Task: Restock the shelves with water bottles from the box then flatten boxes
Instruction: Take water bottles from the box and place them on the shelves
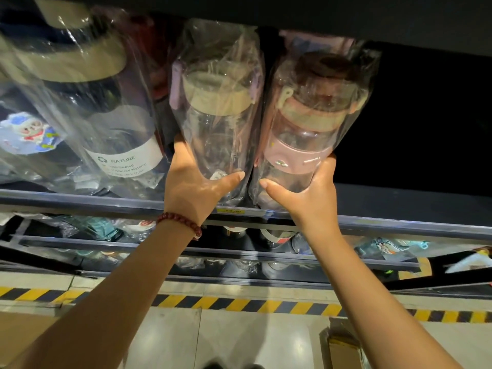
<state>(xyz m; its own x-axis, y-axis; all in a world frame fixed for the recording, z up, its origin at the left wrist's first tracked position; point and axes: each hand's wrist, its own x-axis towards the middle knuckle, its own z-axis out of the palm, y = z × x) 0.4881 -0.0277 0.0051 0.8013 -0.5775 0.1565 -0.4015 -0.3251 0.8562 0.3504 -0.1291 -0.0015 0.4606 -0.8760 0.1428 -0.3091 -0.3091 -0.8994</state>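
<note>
The dark metal shelving unit (80, 201) fills the upper view, its top shelf edged by a grey-blue rail, with lower shelves of wrapped goods beneath it. Below lies the pale tiled floor (173, 339), crossed by a yellow-and-black hazard stripe (239, 304), and a brown cardboard box (343, 350) shows at the bottom right edge. On the top shelf, at the left, stands a large clear bottle with a beige lid and white label (106, 121), wrapped in plastic. Beside it, the left hand (197, 187) curls round the base of a clear plastic-bagged water bottle with a beige lid and lilac strap (215, 113), thumb across its front. Just beside that bottle, touching its wrapper, the right hand (306, 193) grips the base of a clear bagged bottle with a pink band and pink lid (306, 129). Both bottles lean back at the shelf's front edge. A red beaded bracelet (183, 222) circles the left wrist.
</note>
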